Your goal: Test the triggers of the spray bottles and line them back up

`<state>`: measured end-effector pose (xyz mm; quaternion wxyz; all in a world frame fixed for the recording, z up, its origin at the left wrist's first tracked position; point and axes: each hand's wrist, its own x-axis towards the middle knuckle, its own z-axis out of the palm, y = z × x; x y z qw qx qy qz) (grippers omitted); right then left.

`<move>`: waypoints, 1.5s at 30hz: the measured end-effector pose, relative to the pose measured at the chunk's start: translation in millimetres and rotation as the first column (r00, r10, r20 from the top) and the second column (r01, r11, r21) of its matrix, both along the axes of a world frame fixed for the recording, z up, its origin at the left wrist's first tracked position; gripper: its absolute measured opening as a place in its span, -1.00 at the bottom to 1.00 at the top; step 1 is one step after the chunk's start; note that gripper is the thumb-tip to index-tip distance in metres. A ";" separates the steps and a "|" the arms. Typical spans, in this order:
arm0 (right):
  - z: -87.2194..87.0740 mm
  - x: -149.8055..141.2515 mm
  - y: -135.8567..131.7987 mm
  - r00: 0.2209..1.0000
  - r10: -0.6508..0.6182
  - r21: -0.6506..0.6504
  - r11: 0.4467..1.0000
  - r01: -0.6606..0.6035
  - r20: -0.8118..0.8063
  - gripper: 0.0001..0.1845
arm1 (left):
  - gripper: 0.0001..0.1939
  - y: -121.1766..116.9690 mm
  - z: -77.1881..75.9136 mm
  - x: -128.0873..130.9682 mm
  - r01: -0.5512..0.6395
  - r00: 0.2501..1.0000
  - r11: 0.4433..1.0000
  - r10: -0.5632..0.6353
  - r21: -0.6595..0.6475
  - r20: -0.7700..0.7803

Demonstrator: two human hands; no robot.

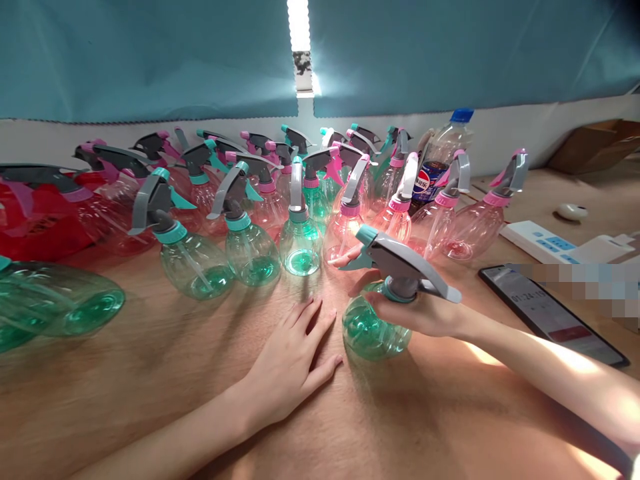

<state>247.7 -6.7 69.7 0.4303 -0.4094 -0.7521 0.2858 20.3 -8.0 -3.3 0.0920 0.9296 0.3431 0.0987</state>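
My right hand (400, 308) is wrapped round the neck of a green spray bottle (375, 333) with a grey and teal trigger head. The bottle stands close to upright, and some of my fingers are hidden behind it. Just left of it, my left hand (293, 360) lies flat on the wooden table (165, 400), fingers spread and holding nothing. Beyond my hands stand several more spray bottles, among them a green one (300, 247) straight ahead, another green one (253, 253) to its left, and a pink one (475, 227) at the right.
A cola bottle (445, 153) with a blue cap stands behind the row. At the right lie a phone (553, 313), a white power strip (537, 241) and a small white object (571, 212). A red bag (40, 220) is at the left, a cardboard box (595, 147) far right.
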 end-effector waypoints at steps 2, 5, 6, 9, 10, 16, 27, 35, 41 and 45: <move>-1.0 0.7 -0.5 1.000 -0.010 -0.002 1.000 0.010 -0.007 -0.42 | -0.42 -0.1 0.9 0.2 0.002 1.000 1.000 -0.002 0.000 -0.008; -2.3 0.8 -1.2 0.999 -0.006 -0.013 1.000 0.006 -0.053 -0.46 | -0.42 0.1 1.5 0.6 0.003 1.000 1.000 -0.003 -0.005 -0.028; -2.3 0.4 -1.3 0.997 0.007 -0.018 1.000 -0.009 -0.079 -0.48 | -0.42 0.2 1.4 0.7 0.003 1.000 1.000 -0.003 -0.004 -0.030; -0.4 -1.3 -1.6 0.986 0.057 -0.033 0.997 -0.063 -0.154 -0.59 | -0.41 0.8 0.7 1.1 0.005 1.000 1.000 -0.005 0.005 -0.029; 0.9 -1.9 -1.7 0.985 0.056 -0.031 0.998 -0.062 -0.162 -0.64 | -0.41 0.9 0.7 1.3 0.006 0.999 1.000 -0.005 0.005 -0.033; 7.4 -1.7 -2.6 0.998 -0.029 0.002 1.000 0.029 -0.062 -0.79 | -0.42 0.7 2.5 1.9 0.007 0.999 1.000 -0.008 -0.002 -0.047; 5.5 -2.2 -3.3 0.997 -0.070 0.022 0.997 0.071 -0.021 -0.74 | -0.42 -0.1 3.7 1.7 0.008 0.999 1.000 -0.009 -0.007 -0.051; -0.3 1.2 -0.6 0.995 -0.088 0.028 0.996 0.087 0.036 -0.52 | -0.42 0.1 2.6 2.0 0.005 0.999 1.000 -0.005 -0.001 -0.036; -3.3 2.1 -0.5 0.988 -0.138 0.027 0.990 0.136 0.072 -0.51 | -0.42 -0.1 4.6 2.2 0.006 0.998 1.000 -0.006 -0.001 -0.057; -3.3 2.4 0.0 0.990 -0.125 0.028 0.992 0.124 0.071 -0.45 | -0.42 0.1 4.2 2.1 0.005 0.998 1.000 -0.006 -0.003 -0.064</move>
